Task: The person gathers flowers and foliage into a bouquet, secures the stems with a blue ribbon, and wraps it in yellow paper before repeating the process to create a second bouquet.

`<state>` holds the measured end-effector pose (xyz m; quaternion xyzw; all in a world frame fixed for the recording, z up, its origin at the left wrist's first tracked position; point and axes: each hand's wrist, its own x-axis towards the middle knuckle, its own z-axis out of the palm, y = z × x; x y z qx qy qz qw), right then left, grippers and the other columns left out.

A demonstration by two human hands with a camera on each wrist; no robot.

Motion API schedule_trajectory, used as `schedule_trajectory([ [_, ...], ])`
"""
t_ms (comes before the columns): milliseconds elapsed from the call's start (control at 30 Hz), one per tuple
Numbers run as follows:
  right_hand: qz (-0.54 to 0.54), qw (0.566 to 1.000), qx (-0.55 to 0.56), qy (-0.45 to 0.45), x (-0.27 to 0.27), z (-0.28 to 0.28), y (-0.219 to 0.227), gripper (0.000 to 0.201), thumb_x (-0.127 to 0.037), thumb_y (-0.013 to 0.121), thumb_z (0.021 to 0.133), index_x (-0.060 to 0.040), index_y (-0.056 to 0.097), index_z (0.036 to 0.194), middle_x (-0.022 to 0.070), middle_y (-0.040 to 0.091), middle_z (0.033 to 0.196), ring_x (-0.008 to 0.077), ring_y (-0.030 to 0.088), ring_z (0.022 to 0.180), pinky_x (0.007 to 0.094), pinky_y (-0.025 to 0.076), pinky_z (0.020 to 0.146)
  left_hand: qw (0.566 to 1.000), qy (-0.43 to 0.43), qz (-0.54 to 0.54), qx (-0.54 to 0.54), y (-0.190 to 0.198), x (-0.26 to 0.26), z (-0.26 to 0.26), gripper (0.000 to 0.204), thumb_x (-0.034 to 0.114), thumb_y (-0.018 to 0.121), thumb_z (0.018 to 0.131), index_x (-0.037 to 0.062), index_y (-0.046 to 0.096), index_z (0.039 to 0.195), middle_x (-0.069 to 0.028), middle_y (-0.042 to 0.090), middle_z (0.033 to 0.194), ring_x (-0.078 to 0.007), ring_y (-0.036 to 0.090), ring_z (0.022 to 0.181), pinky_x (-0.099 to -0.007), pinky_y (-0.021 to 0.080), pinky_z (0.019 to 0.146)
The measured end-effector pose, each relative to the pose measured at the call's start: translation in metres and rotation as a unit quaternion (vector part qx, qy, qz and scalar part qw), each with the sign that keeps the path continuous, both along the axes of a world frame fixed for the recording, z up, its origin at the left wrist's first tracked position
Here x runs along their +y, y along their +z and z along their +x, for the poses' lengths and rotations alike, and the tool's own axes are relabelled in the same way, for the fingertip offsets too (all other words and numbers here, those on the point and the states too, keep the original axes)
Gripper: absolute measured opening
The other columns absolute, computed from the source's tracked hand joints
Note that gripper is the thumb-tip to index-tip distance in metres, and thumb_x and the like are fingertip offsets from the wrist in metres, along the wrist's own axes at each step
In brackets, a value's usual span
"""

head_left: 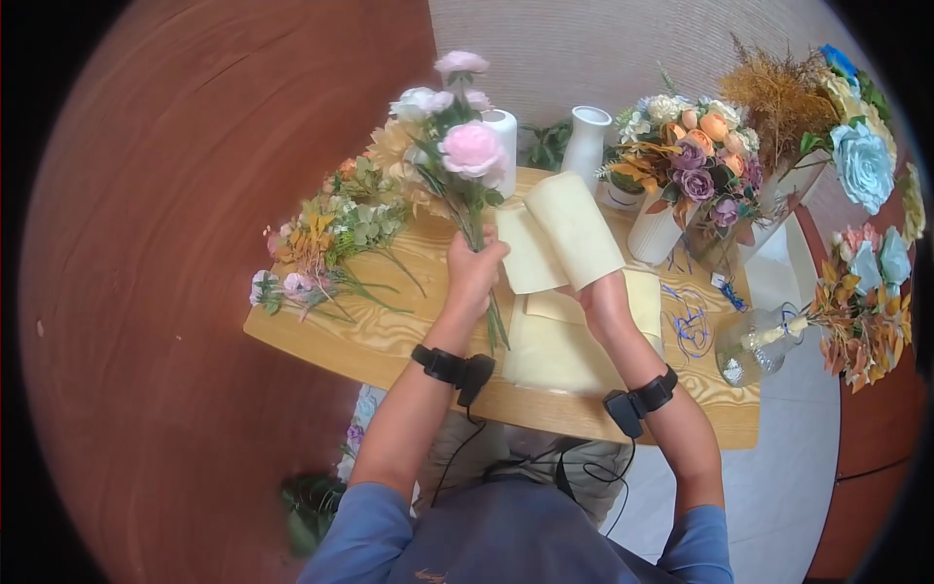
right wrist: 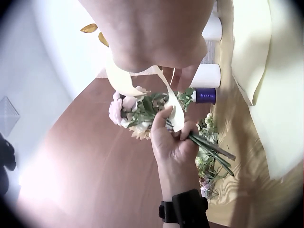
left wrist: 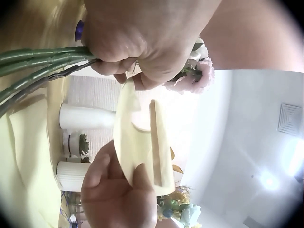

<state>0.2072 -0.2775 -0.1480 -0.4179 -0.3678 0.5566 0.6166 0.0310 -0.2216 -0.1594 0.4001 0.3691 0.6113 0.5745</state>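
Note:
My left hand grips the green stems of a bunch of artificial flowers, pink, white and peach, held upright over the table. A sheet of cream wrapping paper, curled over on itself, spans between the bunch and my right hand. One end of that sheet lies at the left thumb and fingers in the right wrist view. My right hand holds the other side, its thumb on the inner face of the paper. More cream sheets lie flat on the table below.
Loose flower stems lie along the table's left. White vases stand at the back, a full flower arrangement at back right. Blue ribbon and a glass vase are at right. A purple spool stands behind the bunch.

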Motion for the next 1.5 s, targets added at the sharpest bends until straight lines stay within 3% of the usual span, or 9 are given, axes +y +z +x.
schedule_trajectory([
  [133,-0.033,0.998,0.050,-0.031,0.002,0.016,-0.005,0.035,-0.024,0.045,0.098,-0.0008,0.051,0.123,0.0127,0.063,0.111,0.0196,0.065,0.092,0.0304,0.057,0.069,0.998,-0.010,-0.053,0.012,0.009,-0.003,-0.010,0.025,-0.004,0.063,0.079,0.0020,0.052,0.100,0.0037,0.047,0.065,-0.0007,0.031,0.041,-0.0197,0.019,0.035],
  [300,-0.022,0.996,-0.041,-0.075,0.011,0.052,-0.023,0.028,-0.018,0.050,0.096,-0.0002,0.055,0.116,0.0038,0.061,0.080,0.0100,0.056,0.054,0.0234,0.045,0.044,0.997,-0.034,-0.065,0.036,0.019,-0.009,-0.025,0.018,-0.002,0.064,0.080,0.0033,0.053,0.094,0.0060,0.043,0.058,-0.0013,0.031,0.039,-0.0199,0.020,0.036],
  [433,-0.058,0.992,-0.049,-0.104,0.005,0.059,-0.010,0.032,-0.018,0.060,0.091,0.0006,0.054,0.116,0.0032,0.057,0.077,0.0089,0.047,0.043,0.0234,0.038,0.037,0.996,-0.054,-0.050,0.040,0.022,-0.007,-0.038,0.019,0.002,0.068,0.079,0.0033,0.056,0.093,0.0059,0.045,0.059,-0.0018,0.034,0.041,-0.0201,0.022,0.036],
  [767,-0.012,0.992,-0.065,-0.111,0.002,0.079,-0.009,0.031,-0.021,0.067,0.088,0.0007,0.057,0.107,0.0000,0.057,0.072,0.0067,0.046,0.041,0.0212,0.035,0.036,0.997,-0.050,-0.045,0.033,0.022,-0.005,-0.052,0.017,0.001,0.067,0.080,0.0032,0.055,0.092,0.0054,0.047,0.063,-0.0013,0.033,0.040,-0.0190,0.022,0.035],
  [967,-0.073,0.982,-0.175,-0.028,-0.010,0.094,-0.011,0.019,-0.020,0.068,0.087,-0.0029,0.060,0.088,-0.0045,0.051,0.059,0.0057,0.044,0.037,0.0212,0.033,0.033,0.997,-0.032,-0.038,0.055,0.017,0.001,-0.062,0.016,0.003,0.065,0.084,0.0051,0.053,0.094,-0.0004,0.056,0.069,-0.0081,0.055,0.046,-0.0195,0.032,0.034],
  [1033,-0.072,0.971,-0.226,-0.006,-0.010,0.098,-0.015,0.018,-0.020,0.068,0.086,-0.0045,0.059,0.082,-0.0040,0.050,0.058,0.0061,0.046,0.037,0.0212,0.034,0.033,0.996,-0.031,-0.042,0.067,0.017,0.000,-0.062,0.019,0.003,0.063,0.084,0.0016,0.053,0.100,-0.0065,0.061,0.082,-0.0198,0.069,0.068,-0.0232,0.045,0.041],
  [1133,-0.100,0.960,-0.260,0.015,-0.010,0.100,-0.011,0.020,-0.021,0.066,0.087,-0.0047,0.059,0.080,-0.0036,0.049,0.056,0.0074,0.050,0.038,0.0210,0.036,0.033,0.996,-0.054,-0.044,0.059,0.019,-0.002,-0.060,0.018,0.004,0.062,0.086,0.0024,0.053,0.101,-0.0091,0.062,0.093,-0.0232,0.070,0.085,-0.0238,0.049,0.046],
  [1233,-0.100,0.958,-0.268,0.003,-0.012,0.097,-0.004,0.025,-0.023,0.066,0.088,0.0002,0.063,0.097,-0.0014,0.056,0.063,0.0087,0.058,0.046,0.0182,0.040,0.038,0.995,-0.068,-0.044,0.064,0.021,-0.004,-0.057,0.018,0.006,0.060,0.087,0.0026,0.053,0.103,-0.0103,0.063,0.097,-0.0236,0.069,0.092,-0.0243,0.051,0.049],
  [1500,-0.056,0.988,-0.145,-0.021,-0.010,0.099,0.001,0.030,-0.028,0.060,0.093,-0.0003,0.057,0.104,0.0025,0.059,0.085,0.0169,0.069,0.069,0.0198,0.049,0.047,0.993,-0.064,-0.045,0.091,0.020,-0.002,-0.055,0.023,0.011,0.061,0.090,0.0007,0.050,0.108,-0.0116,0.064,0.102,-0.0234,0.068,0.094,-0.0243,0.052,0.051],
])
